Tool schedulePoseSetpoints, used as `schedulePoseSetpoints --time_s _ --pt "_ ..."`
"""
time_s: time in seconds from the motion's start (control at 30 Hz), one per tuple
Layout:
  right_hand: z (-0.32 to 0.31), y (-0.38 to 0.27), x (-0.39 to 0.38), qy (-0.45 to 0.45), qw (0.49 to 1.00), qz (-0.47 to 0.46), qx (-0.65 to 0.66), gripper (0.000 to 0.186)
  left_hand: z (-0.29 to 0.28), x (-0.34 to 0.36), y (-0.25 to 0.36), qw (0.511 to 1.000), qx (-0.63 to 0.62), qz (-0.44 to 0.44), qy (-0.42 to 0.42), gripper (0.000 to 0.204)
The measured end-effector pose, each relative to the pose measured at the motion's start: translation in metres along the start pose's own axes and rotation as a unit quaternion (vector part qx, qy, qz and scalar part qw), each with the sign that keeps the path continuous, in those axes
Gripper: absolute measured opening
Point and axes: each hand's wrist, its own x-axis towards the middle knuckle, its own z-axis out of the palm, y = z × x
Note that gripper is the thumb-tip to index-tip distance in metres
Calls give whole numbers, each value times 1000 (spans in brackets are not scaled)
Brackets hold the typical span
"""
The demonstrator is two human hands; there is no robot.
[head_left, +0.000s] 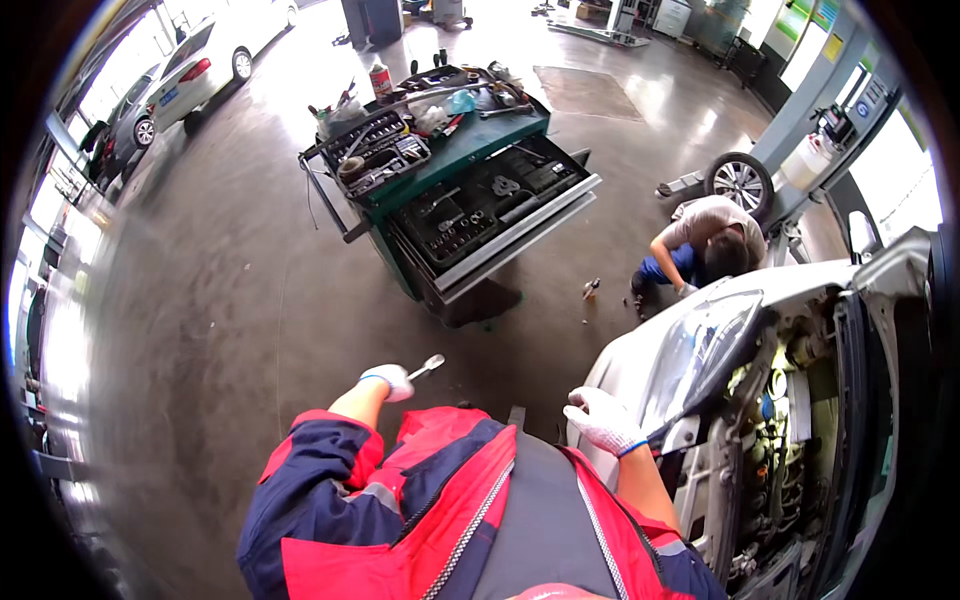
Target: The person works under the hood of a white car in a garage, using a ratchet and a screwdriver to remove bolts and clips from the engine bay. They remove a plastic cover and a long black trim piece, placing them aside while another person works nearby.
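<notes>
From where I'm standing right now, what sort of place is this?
Most likely a car repair shop: a tool cart stands ahead with its drawer open, the car on your right has its engine bay exposed, and a loose wheel stands beyond it.

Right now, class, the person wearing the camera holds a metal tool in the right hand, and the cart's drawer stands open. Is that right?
Not quite: the head view shows the metal tool in the left hand, not the right. The cart's drawer does stand open.
</notes>
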Motion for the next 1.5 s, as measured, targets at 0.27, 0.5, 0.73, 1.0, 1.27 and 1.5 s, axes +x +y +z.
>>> schedulePoseSetpoints --time_s 0.27,0.5,0.73,1.0,1.27,1.5 --pt "-63 -55 169 -50 992 -113 -32 41 30 6 -158 971 -31 -218 -98 44" --pt "-86 -111 390 -70 972 -223 -16 48 43 -5 -90 929 -262 -259 -39 40" --pt "-87 -204 636 110 962 -246 -46 48 5 -11 -19 902 -328 -282 -6 37" --pt "-100 -258 711 137 968 -118 -172 45 -36 -13 -5 869 -365 -335 7 34" --pt "-87 -182 682 280 893 -248 -250 16 -38 -7 -53 886 -347 -307 -28 37" --pt "-96 -135 675 326 849 -397 -128 24 -34 -14 -93 889 -321 -326 -23 37"
